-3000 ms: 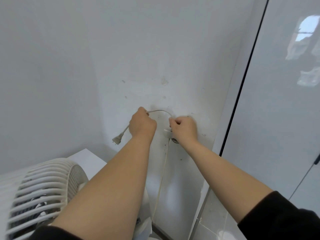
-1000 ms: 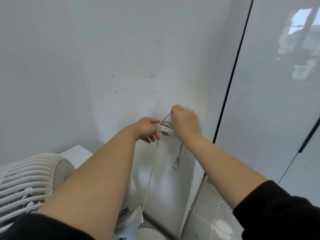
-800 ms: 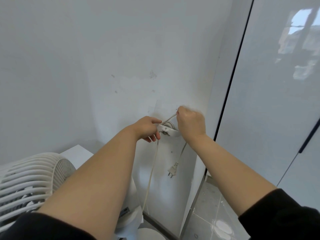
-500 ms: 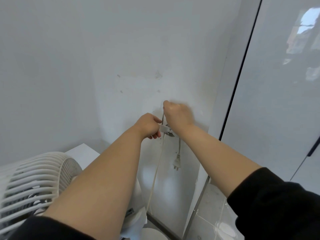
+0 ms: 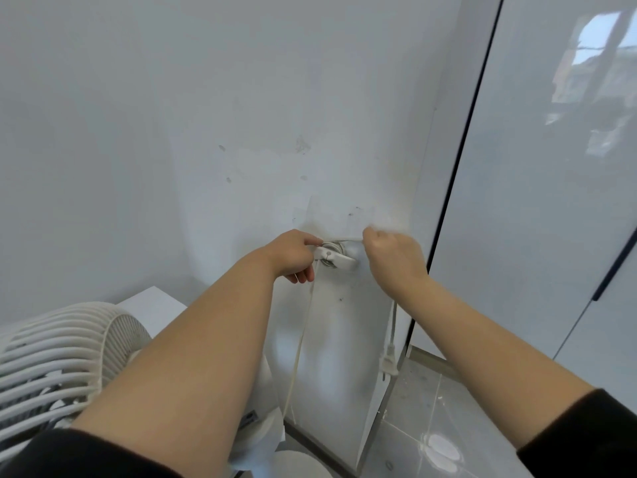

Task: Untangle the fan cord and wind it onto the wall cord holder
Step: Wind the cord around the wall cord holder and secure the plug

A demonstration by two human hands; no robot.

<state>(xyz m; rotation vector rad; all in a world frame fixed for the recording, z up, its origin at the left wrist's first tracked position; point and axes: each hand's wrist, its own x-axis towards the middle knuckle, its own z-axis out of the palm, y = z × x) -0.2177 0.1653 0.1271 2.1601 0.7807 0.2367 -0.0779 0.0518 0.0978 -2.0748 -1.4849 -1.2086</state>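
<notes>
1. Nearest, at lower left, the fan (image 5: 58, 357) is standing beside the wall (image 5: 241, 98), and its cord (image 5: 300, 343) is running up from it toward the holder.
2. A little further in, the plug (image 5: 389, 362) is dangling free below the right wrist, close to the wall.
3. The left hand (image 5: 293, 257) is pinching the left end of the wall cord holder (image 5: 336, 258) between thumb and forefinger, apparently bracing it.
4. The right hand (image 5: 393, 260), blurred, is curling its fingers round the cord just right of the holder, seemingly carrying a turn around it.
5. Farthest, a few turns are sitting behind the holder's bar, against the wall.
6. If tension is dropping, those turns could be springing off. Too hard a pull risks loosening the holder or dragging the fan, and the swinging plug may be snagging the loops.
</notes>
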